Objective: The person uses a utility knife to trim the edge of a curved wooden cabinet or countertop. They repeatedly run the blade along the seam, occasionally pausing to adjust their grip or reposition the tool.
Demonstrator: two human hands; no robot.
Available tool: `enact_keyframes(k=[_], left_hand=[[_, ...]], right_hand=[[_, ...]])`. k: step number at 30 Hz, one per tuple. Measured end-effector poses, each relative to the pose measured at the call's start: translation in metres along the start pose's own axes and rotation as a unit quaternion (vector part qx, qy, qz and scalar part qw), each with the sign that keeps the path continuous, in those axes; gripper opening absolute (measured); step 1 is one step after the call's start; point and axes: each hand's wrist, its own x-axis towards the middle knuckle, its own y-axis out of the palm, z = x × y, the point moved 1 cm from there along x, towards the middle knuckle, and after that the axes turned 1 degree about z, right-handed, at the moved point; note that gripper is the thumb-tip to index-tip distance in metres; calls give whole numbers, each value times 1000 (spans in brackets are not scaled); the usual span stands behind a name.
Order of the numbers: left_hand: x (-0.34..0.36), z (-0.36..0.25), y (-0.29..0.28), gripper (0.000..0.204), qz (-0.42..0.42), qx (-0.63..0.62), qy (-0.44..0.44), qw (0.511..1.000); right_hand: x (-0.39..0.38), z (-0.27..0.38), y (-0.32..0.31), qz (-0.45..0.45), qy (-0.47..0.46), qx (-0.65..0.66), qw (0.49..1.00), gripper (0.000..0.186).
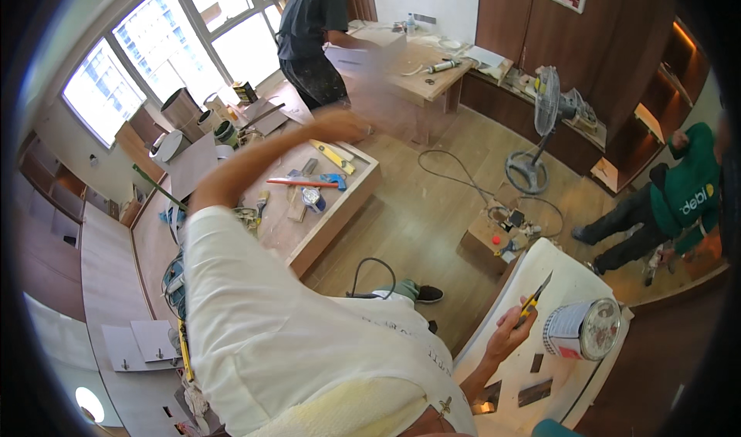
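My right hand [508, 334] is closed around a yellow and black utility knife [529, 307], its blade out and pointing up and away. It hovers over a pale board surface [567, 273], just left of a metal can [566, 331] with a smeared lid. Dark flat pieces [535, 393] lie on the board below the can. My left arm reaches far out over a workbench [340, 209]. The left hand [345, 126] is smeared by motion, so its fingers cannot be made out. Nearest to it on the bench lies a yellow level [333, 158].
A red-handled, blue-headed tool [309, 182], a small can [313, 199] and a brush [262, 202] lie on the bench. One person [312, 40] works at a far table; another, green-shirted, [687, 182] stands right. A fan [546, 105] and a cable [455, 159] are on the floor side.
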Motion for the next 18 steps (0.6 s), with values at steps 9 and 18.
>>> enact_keyframes(k=[9, 18], left_hand=[[-585, 79, 26, 26, -230, 61, -707, 666], [-317, -130, 363, 52, 179, -451, -437, 757]], right_hand=[[50, -26, -11, 10, -5, -59, 998, 33], [58, 17, 48, 94, -18, 169, 981, 28]])
